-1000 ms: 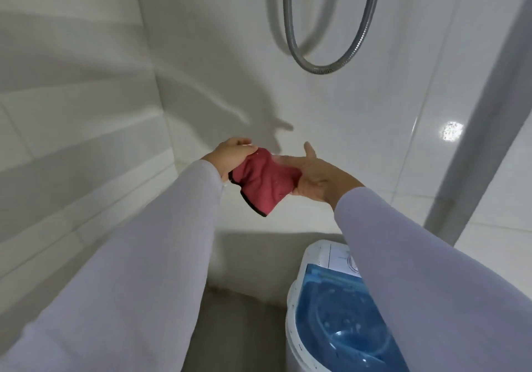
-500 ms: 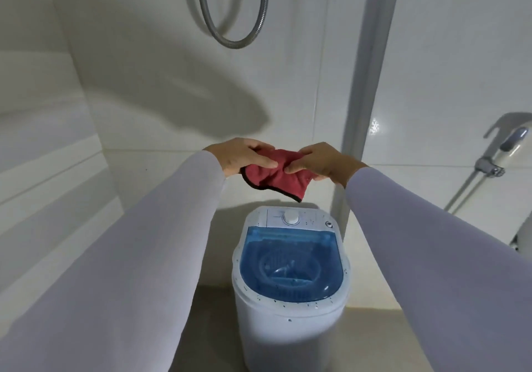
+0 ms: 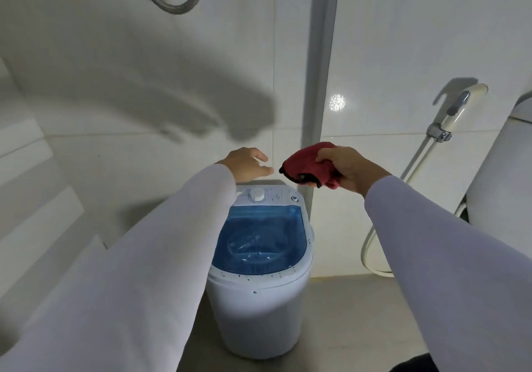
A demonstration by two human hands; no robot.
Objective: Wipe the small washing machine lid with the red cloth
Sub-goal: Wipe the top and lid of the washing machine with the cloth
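Note:
A small white washing machine (image 3: 259, 308) stands on the floor against the tiled wall, with a clear blue lid (image 3: 259, 239) and a white dial (image 3: 257, 195) behind it. My right hand (image 3: 345, 167) holds the bunched red cloth (image 3: 308, 164) with a black edge in the air, above and right of the machine's back. My left hand (image 3: 244, 164) hovers above the control panel, fingers apart, holding nothing and apart from the cloth. My left sleeve hides the lid's left edge.
A white toilet (image 3: 503, 170) stands at the right edge. A bidet sprayer (image 3: 457, 109) hangs on the wall with its hose (image 3: 371, 245) looping to the floor. A metal shower hose (image 3: 172, 0) loops overhead. A grey vertical pipe (image 3: 319, 83) runs down behind the machine.
My left hand has let go of the cloth, which is now bunched in my right hand alone. The view has swung down and right, bringing the whole machine and the toilet into sight.

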